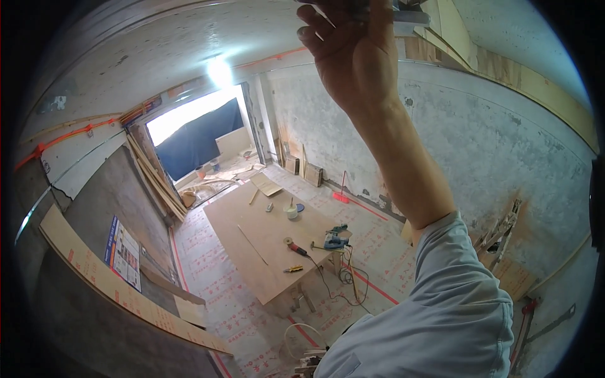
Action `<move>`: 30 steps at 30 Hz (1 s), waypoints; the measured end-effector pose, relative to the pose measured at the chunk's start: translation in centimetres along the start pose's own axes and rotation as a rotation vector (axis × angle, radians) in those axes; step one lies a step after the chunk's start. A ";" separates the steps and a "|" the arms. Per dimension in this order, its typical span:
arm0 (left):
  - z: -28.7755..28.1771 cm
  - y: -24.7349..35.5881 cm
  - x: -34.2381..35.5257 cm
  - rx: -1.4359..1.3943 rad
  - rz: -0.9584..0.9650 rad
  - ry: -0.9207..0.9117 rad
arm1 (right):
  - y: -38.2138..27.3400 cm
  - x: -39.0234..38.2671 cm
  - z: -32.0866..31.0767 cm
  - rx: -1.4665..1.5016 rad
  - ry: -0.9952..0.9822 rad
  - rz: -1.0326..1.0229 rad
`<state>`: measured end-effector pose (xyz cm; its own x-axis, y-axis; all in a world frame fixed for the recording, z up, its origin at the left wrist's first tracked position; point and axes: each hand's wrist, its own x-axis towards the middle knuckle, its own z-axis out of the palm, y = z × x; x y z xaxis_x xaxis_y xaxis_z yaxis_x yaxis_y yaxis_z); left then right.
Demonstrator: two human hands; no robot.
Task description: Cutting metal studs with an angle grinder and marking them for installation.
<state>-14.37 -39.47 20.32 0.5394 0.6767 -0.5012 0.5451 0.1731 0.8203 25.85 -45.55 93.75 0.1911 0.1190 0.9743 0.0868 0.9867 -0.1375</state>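
Note:
My right hand (359, 63) is raised toward the ceiling at the top edge, its palm side toward me. The fingers are curled round a dark object, mostly cut off by the frame, so its kind cannot be told. Beside the thumb a grey rounded bar end (413, 17) sticks out to the right. Close by on that side runs wooden ceiling framing (441, 47); whether the object touches it does not show. A light grey sleeve (441, 302) covers my upper arm. My left hand is out of view.
Below stands a wooden work table (233, 220) holding an angle grinder (296, 247), a teal power tool (336, 239), a yellow-handled tool (293, 269) and a white pot (292, 213). Cables (353, 277) hang off its right corner. A long board (126, 290) leans left; a red broom (341, 196) stands by the far wall.

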 end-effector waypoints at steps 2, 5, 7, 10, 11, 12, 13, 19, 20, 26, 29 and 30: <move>0.0 1.5 -0.2 0.071 0.088 0.128 | -0.3 0.0 -0.3 0.014 -0.060 0.000; -0.2 0.3 1.6 0.168 0.116 0.120 | -0.4 0.5 -0.8 0.062 -0.130 0.006; -0.1 0.3 1.4 0.153 0.084 0.109 | -0.3 0.8 -0.9 0.082 -0.152 0.010; -0.2 -1.7 3.6 0.140 0.061 0.121 | 0.6 0.3 0.6 0.046 -0.003 -0.035; -0.3 -1.7 3.7 0.157 0.093 0.139 | 0.9 0.2 1.1 0.055 0.007 -0.027; -0.4 -1.6 4.1 0.173 0.124 0.160 | 1.3 0.1 1.6 0.066 0.016 -0.017; -0.8 -2.5 4.5 0.161 0.125 0.183 | 1.6 -0.2 2.9 0.090 0.066 0.007; -1.7 -4.5 5.2 0.082 0.157 0.325 | 2.9 0.2 1.8 0.169 -0.045 -0.058; -2.5 -3.4 5.1 0.036 0.193 0.335 | 2.4 0.3 1.2 0.121 -0.036 -0.068; -11.8 9.2 -0.9 -0.094 0.401 0.564 | 1.5 0.0 0.9 0.107 -0.026 -0.032; -17.1 16.8 -5.2 -0.080 0.535 0.745 | 1.9 0.1 -0.1 0.096 -0.051 -0.021; -18.4 19.5 -6.8 -0.073 0.598 0.779 | 1.7 0.1 0.0 0.106 -0.048 -0.015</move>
<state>-19.23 -27.49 44.79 0.1252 0.9448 0.3027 0.2649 -0.3258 0.9076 26.03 -43.90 93.59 0.1437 0.1066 0.9839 -0.0146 0.9943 -0.1056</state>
